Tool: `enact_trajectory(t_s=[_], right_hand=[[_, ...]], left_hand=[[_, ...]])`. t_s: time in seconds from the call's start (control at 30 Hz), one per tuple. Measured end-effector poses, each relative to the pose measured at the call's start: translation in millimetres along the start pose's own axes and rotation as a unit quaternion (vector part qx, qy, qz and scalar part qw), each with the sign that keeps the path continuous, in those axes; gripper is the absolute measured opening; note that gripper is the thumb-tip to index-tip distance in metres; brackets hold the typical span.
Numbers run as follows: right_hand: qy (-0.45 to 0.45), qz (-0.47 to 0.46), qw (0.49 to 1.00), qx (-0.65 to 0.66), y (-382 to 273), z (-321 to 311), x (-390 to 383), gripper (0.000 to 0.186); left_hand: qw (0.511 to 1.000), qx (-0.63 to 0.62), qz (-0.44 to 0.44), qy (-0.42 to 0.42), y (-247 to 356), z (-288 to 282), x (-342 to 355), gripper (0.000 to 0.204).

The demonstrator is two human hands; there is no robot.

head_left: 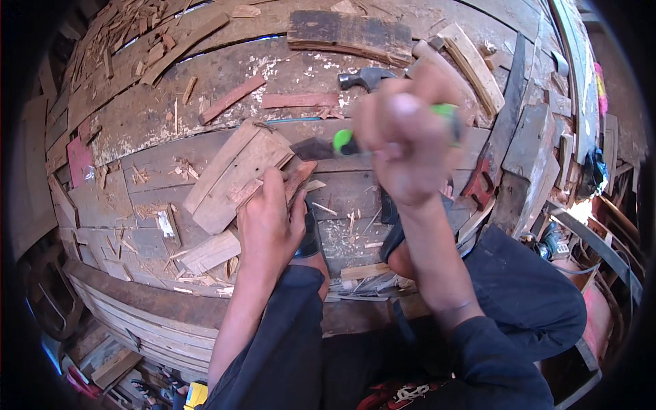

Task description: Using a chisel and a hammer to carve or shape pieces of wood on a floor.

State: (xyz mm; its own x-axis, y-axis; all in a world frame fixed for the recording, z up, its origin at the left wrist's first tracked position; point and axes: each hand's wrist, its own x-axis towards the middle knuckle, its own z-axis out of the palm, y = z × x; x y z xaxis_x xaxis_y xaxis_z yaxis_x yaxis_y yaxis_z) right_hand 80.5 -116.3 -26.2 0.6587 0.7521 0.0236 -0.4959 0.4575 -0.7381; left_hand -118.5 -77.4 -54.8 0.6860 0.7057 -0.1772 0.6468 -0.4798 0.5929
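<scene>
My left hand (pixel 270 215) grips a short, rough wood piece (pixel 298 179) with a reddish tip. It rests against a wider wooden block (pixel 239 167) lying at a slant on the planks. Raised to the right of it, my right hand (pixel 410 140) is closed round a green-and-black handle, blurred by motion. From that fist a broad dark blade (pixel 313 148) points left toward the wood; the exact kind of tool is unclear. Beyond the right fist lies a claw hammer (pixel 365 78), its handle partly hidden.
Reddish wood strips (pixel 301 100) and a thick dark board (pixel 348 35) lie farther off. A handsaw (pixel 482 179) with a red handle is at the right, beside stacked boards (pixel 529 140). Wood chips (pixel 140 175) litter the planks. My feet are close behind the work.
</scene>
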Motion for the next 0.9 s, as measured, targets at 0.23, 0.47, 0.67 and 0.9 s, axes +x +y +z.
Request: enact_trajectory(t_s=[0.23, 0.47, 0.67, 0.9], right_hand=[[-0.078, 0.036, 0.996, -0.036, -15.7, 2.7, 7.9, 0.029], [-0.099, 0.036, 0.987, -0.124, -20.0, 4.8, -8.7, 0.024], [-0.226, -0.025, 0.944, -0.240, 5.8, 3.5, 2.0, 0.028], [-0.215, -0.025, 0.957, -0.191, -0.7, 9.7, -4.5, 0.022]], left_hand=[[0.999, 0.031, -0.008, -0.023, -9.6, 2.9, -9.4, 0.024], [0.999, 0.015, 0.026, -0.026, -6.7, 3.0, -18.9, 0.024], [0.999, 0.023, 0.039, -0.019, -6.4, 1.6, -17.4, 0.024], [1.000, 0.007, 0.021, -0.021, -6.5, -1.6, -17.2, 0.021]])
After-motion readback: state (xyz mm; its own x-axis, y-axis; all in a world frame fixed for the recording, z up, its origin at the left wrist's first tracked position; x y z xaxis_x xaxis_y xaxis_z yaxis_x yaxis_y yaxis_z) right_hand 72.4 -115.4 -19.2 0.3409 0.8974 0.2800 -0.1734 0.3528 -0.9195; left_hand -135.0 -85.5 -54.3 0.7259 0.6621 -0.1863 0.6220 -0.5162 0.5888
